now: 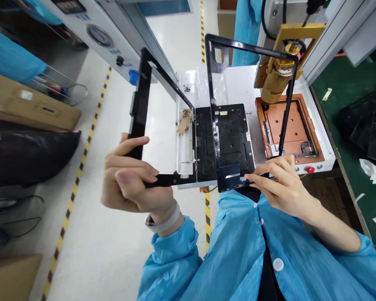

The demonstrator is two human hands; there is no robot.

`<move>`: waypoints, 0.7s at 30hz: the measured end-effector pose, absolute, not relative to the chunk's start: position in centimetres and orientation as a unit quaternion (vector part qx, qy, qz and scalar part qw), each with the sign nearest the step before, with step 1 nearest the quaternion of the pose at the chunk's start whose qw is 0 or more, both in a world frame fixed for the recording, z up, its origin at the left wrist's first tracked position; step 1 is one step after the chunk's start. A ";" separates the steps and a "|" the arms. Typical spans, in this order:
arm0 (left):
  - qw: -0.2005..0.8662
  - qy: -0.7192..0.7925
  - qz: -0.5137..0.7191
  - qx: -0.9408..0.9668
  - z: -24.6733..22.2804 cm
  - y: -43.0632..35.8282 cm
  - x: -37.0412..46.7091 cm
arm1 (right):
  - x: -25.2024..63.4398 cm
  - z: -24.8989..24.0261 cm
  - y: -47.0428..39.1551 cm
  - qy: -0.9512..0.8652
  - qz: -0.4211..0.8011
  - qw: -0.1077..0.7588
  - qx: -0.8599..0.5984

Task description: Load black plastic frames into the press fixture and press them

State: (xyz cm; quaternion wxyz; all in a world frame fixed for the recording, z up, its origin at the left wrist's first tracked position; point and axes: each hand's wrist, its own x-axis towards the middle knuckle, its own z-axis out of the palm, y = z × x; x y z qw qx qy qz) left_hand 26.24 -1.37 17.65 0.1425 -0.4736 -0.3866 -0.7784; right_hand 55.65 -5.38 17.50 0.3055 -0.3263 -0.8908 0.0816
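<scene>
My left hand (134, 177) is closed on the near left corner of a black hinged frame (141, 100), which stands swung up beside a black fixture plate (232, 138). In my right hand (283, 184) is the near edge of a thin black rectangular bezel (210, 83), pinched between thumb and fingers. The bezel is tilted above the fixture plate, its far side reaching toward the brass cylinder (275, 83). To the right lies a copper-coloured plate (288, 125) with black parts around its edges.
A white machine bed (250, 92) carries both plates, with a red button (310, 169) on its front edge. A machine column with a gauge (99, 35) rises at the left. The green table (335, 100) at the right holds dark parts and white scraps.
</scene>
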 end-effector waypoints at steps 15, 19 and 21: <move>0.068 -0.398 -0.688 -0.603 17.6 -3.3 24.0 | 50.5 12.5 -2.0 -0.931 0.109 0.194 -0.288; 0.084 -0.402 -0.676 -0.612 17.4 -3.3 23.6 | 49.5 11.5 -1.6 -0.930 0.109 0.178 -0.303; 0.091 -0.444 -0.671 -0.587 17.4 -3.6 23.6 | 49.2 11.2 -1.5 -0.927 0.107 0.176 -0.313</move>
